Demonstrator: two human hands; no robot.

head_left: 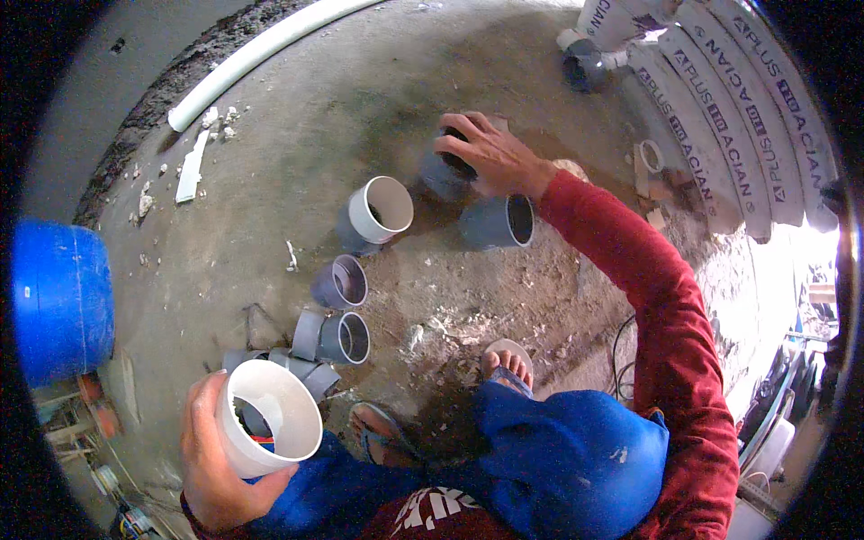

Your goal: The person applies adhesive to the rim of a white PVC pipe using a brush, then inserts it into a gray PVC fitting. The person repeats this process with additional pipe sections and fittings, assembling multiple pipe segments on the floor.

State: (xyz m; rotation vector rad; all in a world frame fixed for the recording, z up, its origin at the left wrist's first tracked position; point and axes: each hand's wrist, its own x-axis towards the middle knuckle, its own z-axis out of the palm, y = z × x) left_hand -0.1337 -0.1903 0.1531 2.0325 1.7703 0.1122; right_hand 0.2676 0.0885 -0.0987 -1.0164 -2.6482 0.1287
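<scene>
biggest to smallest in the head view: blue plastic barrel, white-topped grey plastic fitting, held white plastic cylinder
1. Blue plastic barrel
2. Held white plastic cylinder (nearness may enlarge it)
3. White-topped grey plastic fitting

White pipe fitting (pixel 293 410), blue barrel (pixel 67 301)

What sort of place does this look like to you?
Probably a building site or a room being renovated: there are big stacked bags, a long white pipe, and gray pipe fittings on a dirty, debris-strewn floor.
</scene>
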